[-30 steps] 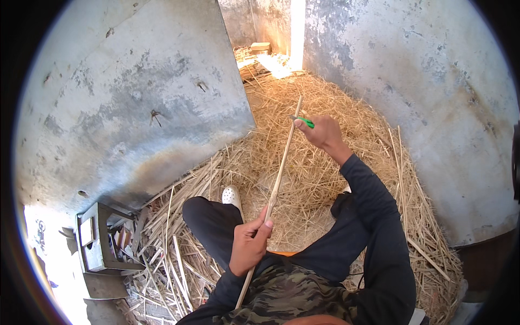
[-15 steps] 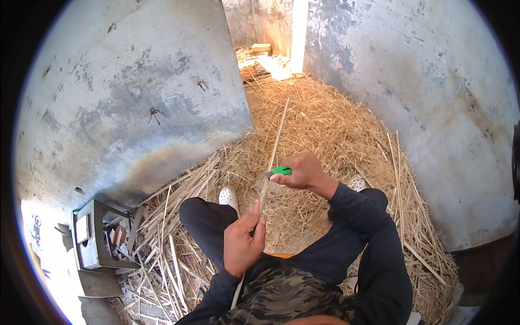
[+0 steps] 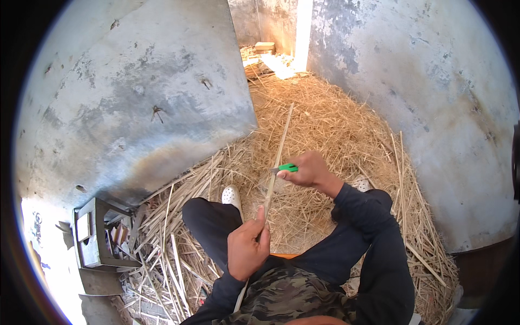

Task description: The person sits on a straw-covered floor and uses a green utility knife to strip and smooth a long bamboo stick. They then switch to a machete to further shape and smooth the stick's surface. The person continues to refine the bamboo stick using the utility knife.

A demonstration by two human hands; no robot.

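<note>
A long, thin bamboo-like strip (image 3: 284, 135) runs from beside my waist up and away over the shavings. My left hand (image 3: 249, 246) is closed round its lower part, thumb uppermost. In my right hand (image 3: 311, 172) is a green-handled knife (image 3: 288, 168), gripped in a fist with the thumb toward the strip. The knife's short grey blade meets the strip partway along, above my left hand. The strip's near end passes under my left forearm, and the fingers below my left hand are partly hidden.
Pale shavings (image 3: 325, 119) cover the floor ahead. Split strips (image 3: 162, 227) lie heaped at the left, with more at the right. A wooden stool-like frame (image 3: 100, 238) holding small items stands far left. Worn walls (image 3: 162, 81) rise on both sides. My white clog (image 3: 231, 196) rests before my left knee.
Both hands and the strip appear slightly farther right in the picture, and the whole view has shifted a little. The knife stays against the strip, and both grips remain.
</note>
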